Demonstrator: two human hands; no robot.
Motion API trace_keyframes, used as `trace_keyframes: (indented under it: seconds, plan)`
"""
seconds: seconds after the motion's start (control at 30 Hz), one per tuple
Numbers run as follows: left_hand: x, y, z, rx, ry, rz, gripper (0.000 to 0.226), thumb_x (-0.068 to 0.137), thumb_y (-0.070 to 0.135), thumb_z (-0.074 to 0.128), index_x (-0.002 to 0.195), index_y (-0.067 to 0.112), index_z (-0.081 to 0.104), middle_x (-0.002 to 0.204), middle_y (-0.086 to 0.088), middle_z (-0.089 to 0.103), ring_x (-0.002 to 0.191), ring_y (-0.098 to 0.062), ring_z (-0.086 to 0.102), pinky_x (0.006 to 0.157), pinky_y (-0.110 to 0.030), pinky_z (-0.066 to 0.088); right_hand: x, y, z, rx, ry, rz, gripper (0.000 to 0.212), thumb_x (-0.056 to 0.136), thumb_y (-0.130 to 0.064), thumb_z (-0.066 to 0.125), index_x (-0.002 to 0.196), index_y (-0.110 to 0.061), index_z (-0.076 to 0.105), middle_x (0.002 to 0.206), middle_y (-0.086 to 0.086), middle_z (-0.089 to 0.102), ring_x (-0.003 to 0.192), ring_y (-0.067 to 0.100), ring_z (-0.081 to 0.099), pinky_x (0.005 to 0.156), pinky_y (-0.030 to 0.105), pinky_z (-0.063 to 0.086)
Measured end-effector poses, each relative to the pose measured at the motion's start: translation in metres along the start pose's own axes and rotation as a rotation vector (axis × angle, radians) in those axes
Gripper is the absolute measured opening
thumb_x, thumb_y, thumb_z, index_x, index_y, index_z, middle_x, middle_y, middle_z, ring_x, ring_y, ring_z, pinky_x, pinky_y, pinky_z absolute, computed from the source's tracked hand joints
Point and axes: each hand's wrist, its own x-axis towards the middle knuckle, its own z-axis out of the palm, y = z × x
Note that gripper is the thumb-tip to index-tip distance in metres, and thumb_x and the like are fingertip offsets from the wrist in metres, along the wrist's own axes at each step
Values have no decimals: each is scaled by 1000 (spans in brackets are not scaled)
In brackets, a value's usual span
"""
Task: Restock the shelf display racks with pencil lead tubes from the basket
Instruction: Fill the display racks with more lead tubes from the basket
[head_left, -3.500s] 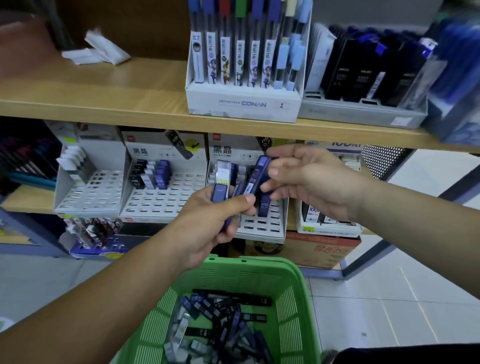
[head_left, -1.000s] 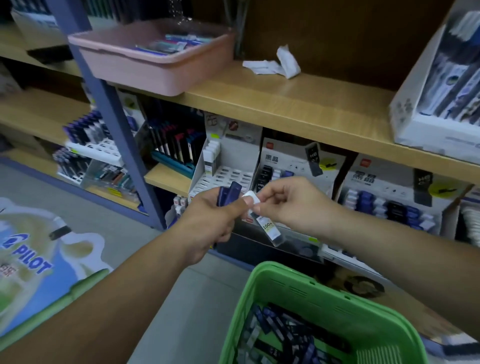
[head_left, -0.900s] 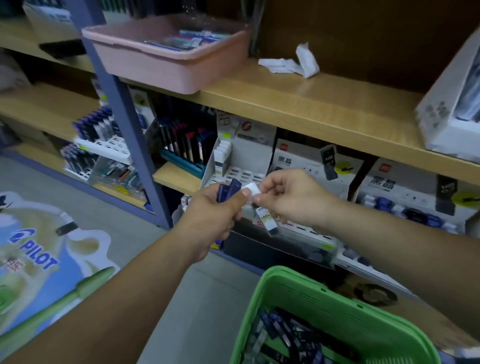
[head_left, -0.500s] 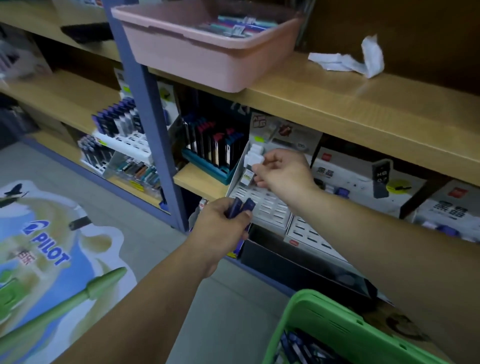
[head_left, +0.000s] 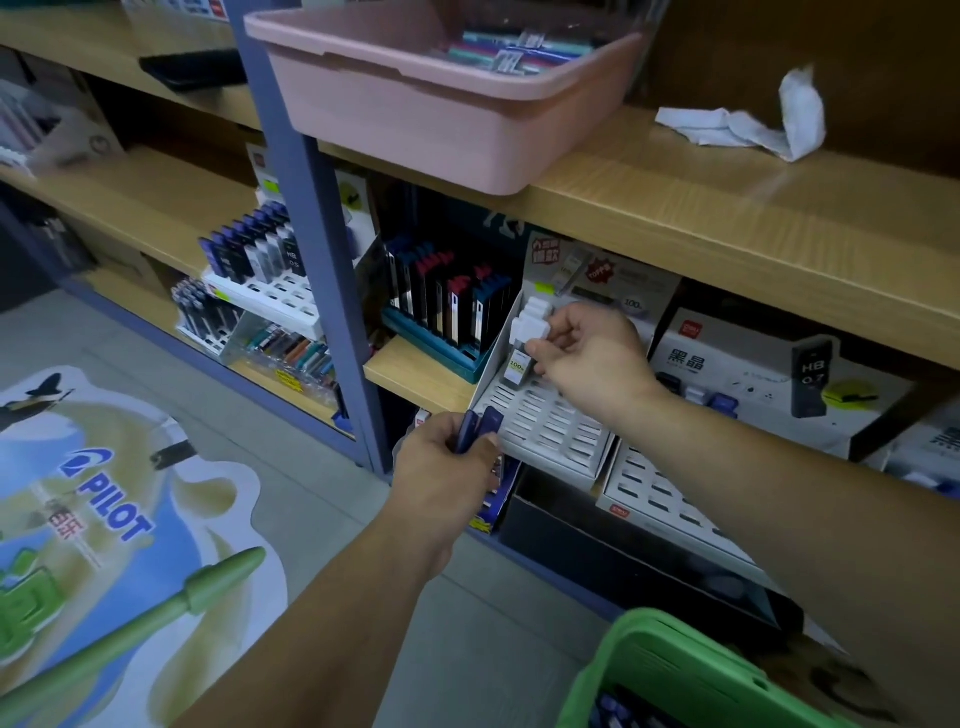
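Right hand (head_left: 589, 358) pinches white-capped lead tube (head_left: 517, 367) over back-left slots of white rack (head_left: 550, 431). Left hand (head_left: 444, 467), at 7 o'clock from rack, grips dark blue tubes (head_left: 480, 427). Green basket (head_left: 670, 660) at 5 o'clock, more tubes inside.

Upper shelf (head_left: 675, 192): pink tub (head_left: 415, 119), crumpled tissue (head_left: 748, 130), probably.

- Left hand (head_left: 444, 467), up and left of the green basket (head_left: 649, 639): bare, broad across the back, with a short-trimmed thumbnail.
- Left forearm (head_left: 332, 613), left of the basket: bare skin from the wrist to the frame's bottom edge.
- Right hand (head_left: 587, 358), above the basket: bare, with a short thumbnail.
- Right forearm (head_left: 779, 499), above the basket: bare to the right edge.
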Motion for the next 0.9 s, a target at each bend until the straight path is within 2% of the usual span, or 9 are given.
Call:
trace_keyframes:
  seconds: [0.07,0.17,0.43,0.5,0.57,0.63,0.7,0.77,0.9]
  plan:
    - [1,0,1,-24,14,-1,6,101,19,67,106,17,69,81,-7,68,62,-9,60,49,-16,47,0,1,0,-21,-17,-13,16,88,-12,78,82,-14,63,83,19,68,81,33,71,79,44,62]
    - [1,0,2,-74,47,-5,6,98,17,71,102,17,67,83,-9,68,61,-9,62,50,-16,48,-4,-2,6,-103,-51,-50,16,90,-12,77,82,-13,63,73,0,62,67,13,60,71,27,53]
    - [-5,6,2,-86,34,17,10,95,20,75,100,14,69,69,-6,65,55,-11,59,45,-21,45,0,-6,8,-184,-40,14,19,86,-18,82,82,-5,70,68,-2,62,63,13,57,68,26,51]
    - [-7,8,1,-74,15,29,9,95,21,75,98,15,70,64,-2,63,56,-12,57,47,-22,45,-7,-12,2,-170,-14,-1,26,82,-27,86,79,-7,70,70,-2,66,61,9,58,62,23,50]
    - [-9,10,1,-70,-52,25,5,96,21,73,100,17,73,66,0,63,59,-11,57,53,-25,47,-21,-20,-12,-106,-24,-60,19,86,-28,82,81,-14,71,75,-5,69,63,1,59,60,17,46]
    - [-14,13,3,-87,-173,11,9,99,20,69,106,17,75,71,1,63,62,-9,57,56,-25,46,-41,-26,-34,-74,-200,-104,4,93,-20,73,89,-21,75,85,-7,73,75,-3,65,70,18,51]
    - [-19,18,7,-114,-281,9,13,100,18,67,110,13,75,73,2,64,63,-8,57,54,-23,43,-62,-25,-59,-95,-410,-103,15,95,-12,70,99,-24,77,93,-6,76,86,5,71,83,28,59]
    - [-26,23,14,-110,-352,20,15,99,17,68,109,9,75,75,1,66,63,-9,56,53,-22,41,-78,-21,-81,-54,-511,-71,19,92,-7,74,103,-21,78,91,-6,78,79,17,71,79,33,61]
    - [-40,31,36,-72,-408,7,25,103,27,63,110,5,73,80,-11,71,61,-14,59,50,-23,41,-95,-3,-117,-109,-552,24,26,85,-6,82,109,-16,77,83,-2,74,72,12,68,71,28,57]
